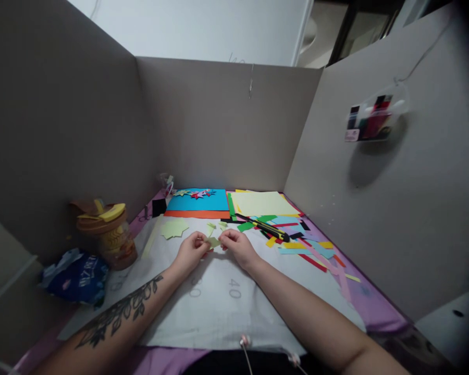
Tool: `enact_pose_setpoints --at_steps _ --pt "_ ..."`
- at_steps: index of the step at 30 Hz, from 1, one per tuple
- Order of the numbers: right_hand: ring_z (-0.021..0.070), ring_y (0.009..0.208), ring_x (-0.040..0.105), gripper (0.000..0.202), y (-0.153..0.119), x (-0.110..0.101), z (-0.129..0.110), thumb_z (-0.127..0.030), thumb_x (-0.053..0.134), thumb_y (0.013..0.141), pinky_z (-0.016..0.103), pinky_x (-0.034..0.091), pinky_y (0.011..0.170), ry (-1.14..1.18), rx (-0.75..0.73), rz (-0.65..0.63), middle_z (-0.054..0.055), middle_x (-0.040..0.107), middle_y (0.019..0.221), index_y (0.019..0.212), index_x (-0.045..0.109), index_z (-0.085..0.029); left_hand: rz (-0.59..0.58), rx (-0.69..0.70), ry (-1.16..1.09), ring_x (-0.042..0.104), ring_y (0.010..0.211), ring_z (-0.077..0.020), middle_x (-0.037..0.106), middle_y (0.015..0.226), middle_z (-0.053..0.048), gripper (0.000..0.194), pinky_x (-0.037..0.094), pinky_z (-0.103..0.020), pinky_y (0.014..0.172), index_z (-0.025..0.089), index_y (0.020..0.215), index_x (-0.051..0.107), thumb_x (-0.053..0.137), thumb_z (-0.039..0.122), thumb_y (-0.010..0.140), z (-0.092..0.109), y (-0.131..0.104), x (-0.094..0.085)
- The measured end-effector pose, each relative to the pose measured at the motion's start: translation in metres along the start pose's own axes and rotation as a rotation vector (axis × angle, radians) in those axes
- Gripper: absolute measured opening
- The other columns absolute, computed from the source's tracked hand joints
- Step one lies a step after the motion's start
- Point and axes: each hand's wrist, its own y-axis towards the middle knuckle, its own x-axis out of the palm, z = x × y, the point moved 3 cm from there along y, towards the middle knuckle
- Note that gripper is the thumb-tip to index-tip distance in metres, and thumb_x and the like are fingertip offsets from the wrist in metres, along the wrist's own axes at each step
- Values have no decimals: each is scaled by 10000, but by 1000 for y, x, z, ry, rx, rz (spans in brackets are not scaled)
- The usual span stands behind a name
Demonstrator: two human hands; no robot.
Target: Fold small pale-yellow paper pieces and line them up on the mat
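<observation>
Between my hands is a small pale green paper piece (213,242). My left hand (193,251) pinches it from the left, fingers closed. On the right, my right hand (237,247) has its fingers closed at the paper's other edge. Just beyond my fingers lie small folded green scraps (211,228). A larger pale green paper with a jagged edge (174,228) rests to the left of them. All of this is over a white sheet (214,307) printed with numbers.
Blue paper (199,202) with small paper stars lies at the back, beside a pale yellow stack (263,203). A black and yellow cutter (271,230) sits among coloured strips (316,260). At left stand a brown cup (115,242) and a blue packet (78,278). Grey panels (226,125) enclose the table.
</observation>
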Motion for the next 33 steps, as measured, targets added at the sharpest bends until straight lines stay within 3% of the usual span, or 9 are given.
enact_pose_setpoints --at_steps 5,11,17,22,27,33 --pt "91 511 466 75 0 -2 3 -229 605 662 211 365 507 -82 2 10 -42 534 575 690 578 -164 23 146 175 527 562 -102 567 629 29 60 380 -196 531 163 732 524 543 206 694 7 -2 -2" --pt "123 632 550 62 -2 -1 -2 -204 578 693 238 429 605 -296 -93 -81 -10 607 689 731 613 -169 -23 210 318 538 621 -125 590 666 11 72 393 -214 576 169 747 561 508 210 720 14 -10 0" --pt "151 742 566 90 -5 0 -12 -169 566 736 269 432 690 -582 -288 -97 4 621 738 718 650 -198 -42 264 401 538 625 -130 608 671 12 90 390 -216 586 184 772 588 511 208 732 13 -12 1" --pt "161 768 549 129 -8 0 -20 -130 547 757 292 418 741 -682 -436 -142 12 612 744 734 651 -204 -78 329 486 546 641 -131 639 718 5 120 393 -214 599 198 800 621 511 220 757 16 -14 1" --pt "153 757 547 156 -7 -2 -22 -117 518 768 278 414 732 -648 -458 -180 6 604 731 724 642 -202 -139 295 434 585 660 -145 659 729 -11 209 424 -232 632 201 885 644 459 270 817 19 -14 0" --pt "128 687 536 150 -7 -2 -22 -117 511 753 240 409 648 -598 -419 -188 -4 585 696 688 626 -186 -161 169 308 569 647 -144 660 723 -16 181 434 -227 604 180 800 655 529 303 757 23 -12 3"
